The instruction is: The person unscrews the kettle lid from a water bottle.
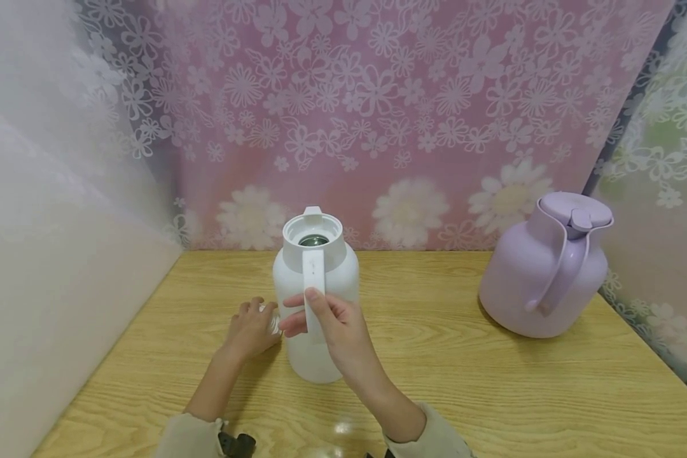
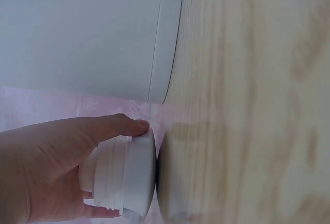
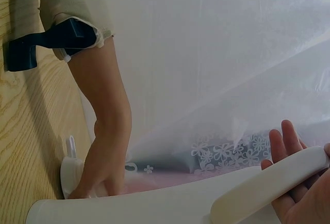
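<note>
"What's around the grip?"

"Largest first: beyond both hands hangs a pink flowered curtain point(image 1: 343, 95), and a pale sheet point(image 1: 46, 191) rises to their left. Beneath them spreads a wood-grain tabletop point(image 1: 423, 343)."

"Anything big standing on it?"

"Well apart, to the right of the right hand point(image 1: 343, 324), there's a lilac jug point(image 1: 538, 280) with its top covered. Nearer is the white jug point(image 1: 343, 273), upright on the tabletop, directly beyond the right hand."

"How is that hand holding on?"

"Its fingers curl round the white handle point(image 1: 313, 270), thumb laid along the near side. Above that grip, the jug's mouth point(image 1: 313, 234) shows a dark, shiny inside."

"And the left hand point(image 1: 252, 327)?"

"It's low, just left of the white jug, pinching a white lid point(image 2: 138, 167) between thumb and fingers. The thumb presses the rim; the ridged part points toward the palm and the broad end faces the tabletop. Whether it touches, I can't tell."

"What's in the way?"

"The white jug fills the space right of the left hand, and the left hand hides much of the lid from the head view. Behind that hand, a small dark mount point(image 1: 237, 444) sits at the sleeve."
</note>
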A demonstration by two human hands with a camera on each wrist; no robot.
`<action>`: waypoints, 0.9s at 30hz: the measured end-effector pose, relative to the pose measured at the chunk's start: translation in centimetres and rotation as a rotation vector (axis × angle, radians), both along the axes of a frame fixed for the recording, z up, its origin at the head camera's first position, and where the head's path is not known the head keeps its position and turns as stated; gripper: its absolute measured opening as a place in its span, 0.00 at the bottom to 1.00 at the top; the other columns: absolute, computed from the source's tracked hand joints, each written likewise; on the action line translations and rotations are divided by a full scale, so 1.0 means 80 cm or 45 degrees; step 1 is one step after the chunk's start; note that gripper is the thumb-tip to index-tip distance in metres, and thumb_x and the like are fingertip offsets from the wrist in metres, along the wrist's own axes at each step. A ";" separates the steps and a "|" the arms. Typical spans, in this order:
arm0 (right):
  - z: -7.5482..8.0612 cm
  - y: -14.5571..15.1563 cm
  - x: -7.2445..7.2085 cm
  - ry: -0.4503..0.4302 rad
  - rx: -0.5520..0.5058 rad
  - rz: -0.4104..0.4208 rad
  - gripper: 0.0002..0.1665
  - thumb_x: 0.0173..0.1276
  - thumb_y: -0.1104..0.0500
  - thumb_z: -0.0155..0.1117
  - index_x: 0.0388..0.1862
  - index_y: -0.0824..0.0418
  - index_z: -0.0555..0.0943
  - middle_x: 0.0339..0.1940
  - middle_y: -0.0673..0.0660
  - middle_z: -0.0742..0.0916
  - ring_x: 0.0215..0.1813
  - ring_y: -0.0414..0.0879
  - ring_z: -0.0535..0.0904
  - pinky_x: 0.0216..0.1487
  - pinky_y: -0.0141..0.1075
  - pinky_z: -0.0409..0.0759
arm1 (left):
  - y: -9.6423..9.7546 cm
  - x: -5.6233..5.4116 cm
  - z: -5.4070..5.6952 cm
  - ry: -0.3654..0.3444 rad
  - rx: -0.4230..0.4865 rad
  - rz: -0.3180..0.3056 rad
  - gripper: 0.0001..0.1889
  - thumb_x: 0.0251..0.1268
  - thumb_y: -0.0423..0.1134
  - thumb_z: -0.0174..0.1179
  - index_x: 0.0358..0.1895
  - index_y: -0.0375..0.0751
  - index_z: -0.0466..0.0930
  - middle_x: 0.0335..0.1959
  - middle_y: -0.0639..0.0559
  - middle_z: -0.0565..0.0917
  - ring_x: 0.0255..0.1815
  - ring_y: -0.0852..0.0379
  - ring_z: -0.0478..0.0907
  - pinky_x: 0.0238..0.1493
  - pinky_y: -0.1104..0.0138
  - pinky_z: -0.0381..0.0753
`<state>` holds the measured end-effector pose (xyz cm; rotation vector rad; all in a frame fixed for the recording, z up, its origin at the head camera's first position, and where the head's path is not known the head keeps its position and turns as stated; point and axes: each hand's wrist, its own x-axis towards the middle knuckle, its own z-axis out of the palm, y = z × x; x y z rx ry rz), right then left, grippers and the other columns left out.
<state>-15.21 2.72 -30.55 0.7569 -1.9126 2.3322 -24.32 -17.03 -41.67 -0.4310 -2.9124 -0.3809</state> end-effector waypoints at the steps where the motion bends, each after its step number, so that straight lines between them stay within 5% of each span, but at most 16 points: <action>1: 0.000 0.000 0.000 0.001 -0.001 0.000 0.25 0.75 0.52 0.44 0.41 0.72 0.79 0.29 0.66 0.85 0.33 0.57 0.82 0.42 0.45 0.78 | 0.000 0.000 -0.001 0.008 -0.010 0.003 0.28 0.49 0.41 0.66 0.55 0.37 0.72 0.54 0.31 0.67 0.54 0.29 0.63 0.46 0.40 0.68; 18: 0.003 -0.002 0.003 -0.050 -0.021 -0.011 0.25 0.73 0.50 0.46 0.40 0.71 0.80 0.29 0.65 0.85 0.33 0.57 0.82 0.43 0.45 0.78 | -0.003 0.000 0.001 0.037 -0.045 0.014 0.33 0.52 0.47 0.65 0.61 0.37 0.68 0.59 0.28 0.64 0.58 0.28 0.60 0.51 0.38 0.63; 27: 0.006 0.003 0.007 -0.014 0.059 -0.023 0.23 0.74 0.51 0.45 0.46 0.69 0.78 0.33 0.63 0.85 0.39 0.55 0.82 0.47 0.43 0.76 | -0.007 0.003 0.017 0.067 -0.017 0.034 0.34 0.54 0.49 0.65 0.63 0.38 0.66 0.60 0.27 0.63 0.59 0.28 0.59 0.52 0.39 0.62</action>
